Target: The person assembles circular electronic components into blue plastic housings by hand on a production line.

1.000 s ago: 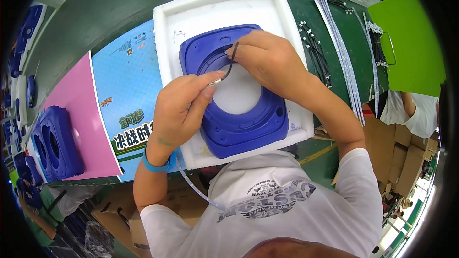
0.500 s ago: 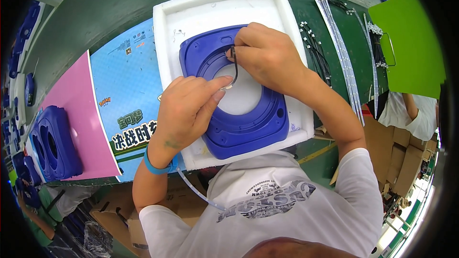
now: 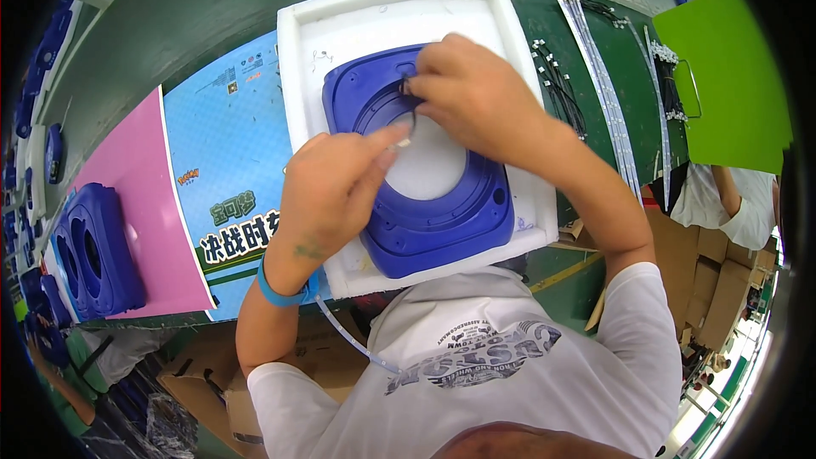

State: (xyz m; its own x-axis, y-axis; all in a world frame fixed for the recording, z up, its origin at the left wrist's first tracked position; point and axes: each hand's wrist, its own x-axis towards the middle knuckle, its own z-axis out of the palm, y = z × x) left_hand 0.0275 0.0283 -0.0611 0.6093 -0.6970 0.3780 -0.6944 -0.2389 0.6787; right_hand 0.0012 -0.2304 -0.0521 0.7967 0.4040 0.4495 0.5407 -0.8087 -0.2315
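A blue plastic housing with a large round opening lies in the white foam tray in front of me. Over the opening, my left hand pinches the white connector end of a short black cable between thumb and forefinger. My right hand is closed on the cable's other end, at the upper inner rim of the housing. Its fingertips are partly hidden and slightly blurred, so the exact grip there does not show. A blue wrist strap with a pale coiled cord is on my left wrist.
Black cables with white plugs and LED strips lie right of the tray. A green panel stands beyond them. Left are blue and pink printed sheets and another blue housing. A co-worker's arm shows at right.
My right hand has shifted slightly up and left, and the stretch of cable between my hands looks shorter. The foam tray's left side has moved a little to the right.
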